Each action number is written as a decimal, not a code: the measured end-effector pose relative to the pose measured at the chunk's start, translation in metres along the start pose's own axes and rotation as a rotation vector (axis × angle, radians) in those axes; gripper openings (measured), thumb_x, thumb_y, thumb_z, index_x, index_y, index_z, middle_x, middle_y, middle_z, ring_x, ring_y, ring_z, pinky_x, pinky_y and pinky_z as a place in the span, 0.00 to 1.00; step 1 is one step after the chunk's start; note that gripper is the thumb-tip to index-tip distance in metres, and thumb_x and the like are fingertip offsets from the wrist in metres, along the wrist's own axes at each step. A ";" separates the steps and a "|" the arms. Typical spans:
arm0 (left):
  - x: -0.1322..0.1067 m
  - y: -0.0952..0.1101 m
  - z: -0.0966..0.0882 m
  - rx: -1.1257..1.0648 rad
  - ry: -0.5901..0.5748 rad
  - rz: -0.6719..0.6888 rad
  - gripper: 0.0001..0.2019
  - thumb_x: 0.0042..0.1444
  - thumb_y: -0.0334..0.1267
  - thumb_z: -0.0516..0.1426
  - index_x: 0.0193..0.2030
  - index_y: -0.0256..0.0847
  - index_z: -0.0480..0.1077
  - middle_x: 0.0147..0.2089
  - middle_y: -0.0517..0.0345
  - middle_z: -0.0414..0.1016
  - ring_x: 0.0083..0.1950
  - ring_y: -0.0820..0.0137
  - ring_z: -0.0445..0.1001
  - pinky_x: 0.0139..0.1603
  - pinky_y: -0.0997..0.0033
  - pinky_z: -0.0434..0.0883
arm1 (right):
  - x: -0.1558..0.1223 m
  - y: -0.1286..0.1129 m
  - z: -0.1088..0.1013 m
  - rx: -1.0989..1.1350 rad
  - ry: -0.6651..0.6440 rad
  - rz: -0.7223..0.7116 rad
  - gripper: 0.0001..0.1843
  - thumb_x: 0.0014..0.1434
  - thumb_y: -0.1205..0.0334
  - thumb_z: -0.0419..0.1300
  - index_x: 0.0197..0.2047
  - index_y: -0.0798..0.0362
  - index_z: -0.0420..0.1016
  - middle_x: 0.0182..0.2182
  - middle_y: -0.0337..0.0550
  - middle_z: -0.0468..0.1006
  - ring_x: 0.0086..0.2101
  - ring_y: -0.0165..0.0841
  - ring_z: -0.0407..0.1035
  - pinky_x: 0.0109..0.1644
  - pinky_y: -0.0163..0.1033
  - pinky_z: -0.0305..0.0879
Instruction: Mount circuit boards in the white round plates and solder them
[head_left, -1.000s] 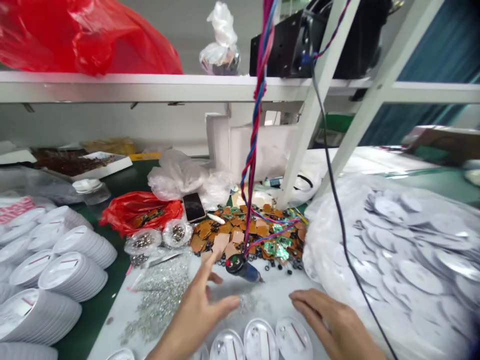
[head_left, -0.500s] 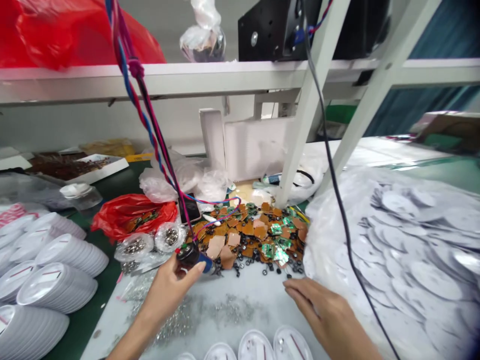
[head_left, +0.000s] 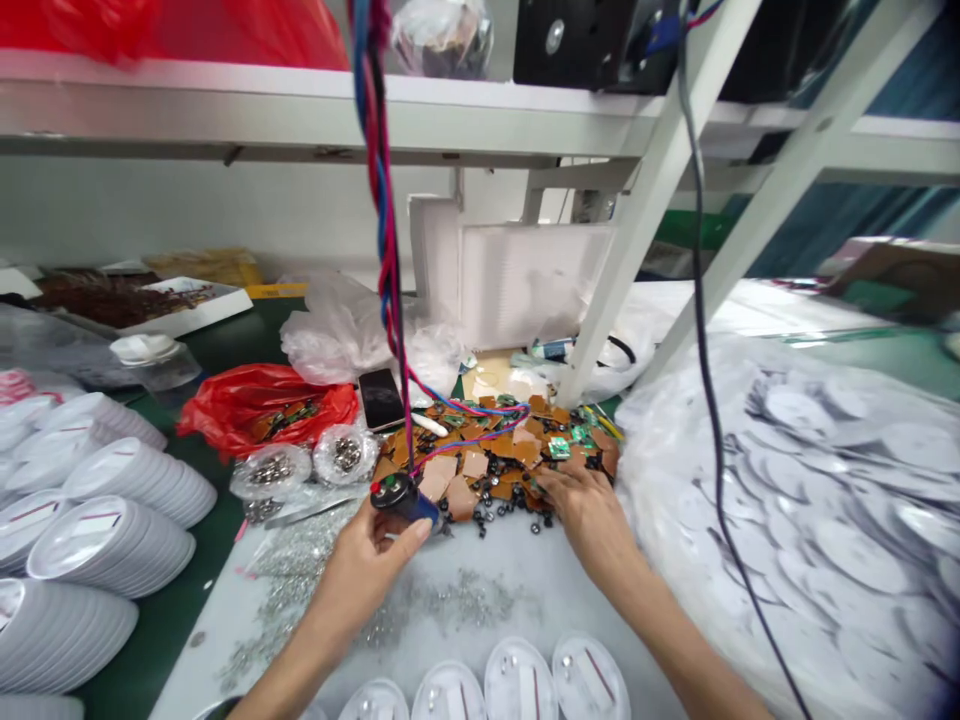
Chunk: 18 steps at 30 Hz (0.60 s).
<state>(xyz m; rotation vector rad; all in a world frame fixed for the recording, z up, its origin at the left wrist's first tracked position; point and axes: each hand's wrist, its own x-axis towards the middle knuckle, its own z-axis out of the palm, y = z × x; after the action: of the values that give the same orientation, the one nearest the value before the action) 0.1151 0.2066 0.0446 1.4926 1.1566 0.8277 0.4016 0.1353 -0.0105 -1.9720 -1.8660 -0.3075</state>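
Right hand [head_left: 589, 522] now reached forward, fingers narrow among brown pads [head_left: 461, 497], grip unclear | left hand [head_left: 358, 572] curled, holding wired tool [head_left: 403, 498]

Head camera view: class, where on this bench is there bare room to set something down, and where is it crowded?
White mat shows between the silver scatter, the right forearm and the round plastic lids. Dark green mat shows behind the red bag. Crowded: the pile of brown boards and black parts under the right hand.
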 end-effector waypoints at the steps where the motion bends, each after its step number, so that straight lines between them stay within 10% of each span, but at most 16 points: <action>1: 0.000 0.001 0.001 0.008 0.011 -0.010 0.23 0.48 0.52 0.66 0.46 0.40 0.74 0.45 0.48 0.83 0.50 0.52 0.80 0.52 0.55 0.74 | 0.001 0.001 -0.002 0.023 0.021 0.006 0.13 0.69 0.57 0.61 0.55 0.51 0.76 0.55 0.48 0.77 0.49 0.39 0.75 0.53 0.51 0.74; 10: -0.012 -0.006 0.001 0.020 0.020 -0.051 0.25 0.47 0.53 0.66 0.47 0.40 0.72 0.47 0.46 0.83 0.50 0.50 0.81 0.52 0.52 0.75 | -0.022 -0.024 -0.067 0.316 0.347 0.282 0.18 0.74 0.60 0.49 0.55 0.54 0.78 0.45 0.50 0.86 0.43 0.39 0.81 0.48 0.43 0.77; 13: -0.019 -0.008 0.001 0.059 0.015 -0.064 0.23 0.49 0.54 0.66 0.46 0.40 0.74 0.44 0.47 0.84 0.50 0.50 0.81 0.53 0.53 0.75 | -0.051 -0.035 -0.095 0.471 0.264 0.380 0.19 0.72 0.56 0.52 0.58 0.52 0.78 0.25 0.38 0.82 0.30 0.34 0.79 0.34 0.35 0.76; 18: -0.027 -0.003 0.004 0.076 0.050 -0.082 0.21 0.45 0.54 0.69 0.42 0.42 0.80 0.44 0.49 0.85 0.51 0.46 0.80 0.57 0.50 0.73 | -0.097 -0.041 -0.111 0.968 0.044 0.678 0.24 0.66 0.46 0.58 0.58 0.50 0.79 0.23 0.37 0.76 0.27 0.34 0.73 0.33 0.37 0.72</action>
<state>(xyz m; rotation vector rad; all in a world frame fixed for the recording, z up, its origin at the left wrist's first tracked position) 0.1095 0.1797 0.0423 1.4831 1.2903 0.7758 0.3659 0.0009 0.0525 -1.6765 -0.8917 0.6275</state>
